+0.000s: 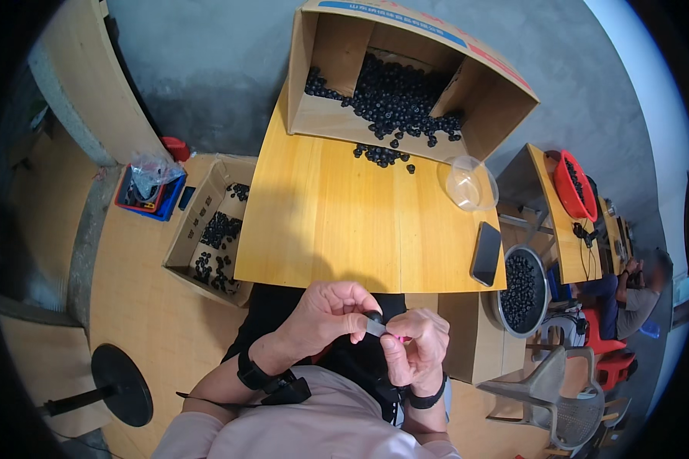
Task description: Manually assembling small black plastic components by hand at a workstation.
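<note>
Small black piece [373, 315] with grey tab, pinched between left hand [325, 314] and right hand [416, 348]; both grips should stay snug near the worktop [337, 222].

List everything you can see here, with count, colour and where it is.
wooden table: one, yellow, centre
large cardboard box: one, brown, table's far edge, spilling many black parts
clear plastic cup: one, table right
phone: one, dark, table's right edge
small cardboard box: one, left of table, black parts inside
metal bowl: one, right, full of black parts
red basket: one, far right bench
small black part: one, pinched between both hands
left hand; right hand: bottom centre
</note>
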Demonstrator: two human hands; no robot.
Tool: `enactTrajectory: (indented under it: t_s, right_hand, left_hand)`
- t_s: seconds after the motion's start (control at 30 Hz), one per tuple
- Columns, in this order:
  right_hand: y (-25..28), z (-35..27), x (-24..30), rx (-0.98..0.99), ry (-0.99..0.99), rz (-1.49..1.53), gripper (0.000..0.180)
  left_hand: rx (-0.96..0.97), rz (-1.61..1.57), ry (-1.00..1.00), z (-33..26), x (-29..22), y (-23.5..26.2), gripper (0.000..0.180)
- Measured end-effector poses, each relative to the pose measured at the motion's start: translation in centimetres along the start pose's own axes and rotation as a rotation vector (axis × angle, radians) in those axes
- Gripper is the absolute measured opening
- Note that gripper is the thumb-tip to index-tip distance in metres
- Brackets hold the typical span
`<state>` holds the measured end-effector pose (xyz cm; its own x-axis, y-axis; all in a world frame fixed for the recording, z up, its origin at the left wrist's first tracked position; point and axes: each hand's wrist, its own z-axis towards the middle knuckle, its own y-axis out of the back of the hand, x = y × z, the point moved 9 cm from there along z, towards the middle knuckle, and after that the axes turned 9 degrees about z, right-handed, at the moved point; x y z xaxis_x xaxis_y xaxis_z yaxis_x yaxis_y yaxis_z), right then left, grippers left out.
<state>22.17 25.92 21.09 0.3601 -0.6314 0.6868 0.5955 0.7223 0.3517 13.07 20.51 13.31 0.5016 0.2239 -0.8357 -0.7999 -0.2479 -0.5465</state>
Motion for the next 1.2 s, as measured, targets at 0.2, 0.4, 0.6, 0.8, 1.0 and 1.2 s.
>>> enactTrajectory:
  t_s: [0.2,0.4,0.6,0.8,1.0,1.2]
  right_hand:
    - [0.0,-0.1,0.0,-0.006,-0.001,-0.002,0.012]
    - [-0.1,0.0,-0.2,0.019,-0.006,0.050,0.012]
    - [7.4,-4.4,-10.6,-0.515,-0.437,-0.022,0.013]
    - [4.9,-2.1,-11.3,-0.387,-0.405,0.073,0.006]
    - [2.8,1.9,-15.8,-0.125,-0.629,-0.259,0.014]
    - [3.6,6.8,-24.2,-0.015,-0.580,-0.605,0.016]
  left_hand:
    - [0.010,0.019,0.005,-0.1,-0.1,-0.1,0.020]
    - [0.013,0.041,0.000,-0.2,-0.2,-0.1,0.017]
    - [0.055,0.140,-0.062,-1.5,-2.3,-0.8,0.008]
    - [-0.018,-0.001,-0.026,-1.1,-1.0,1.4,0.008]
    - [-0.279,0.045,-0.201,-2.2,-3.1,7.0,0.017]
    - [-0.870,0.182,-0.256,-8.5,-4.7,24.6,0.006]
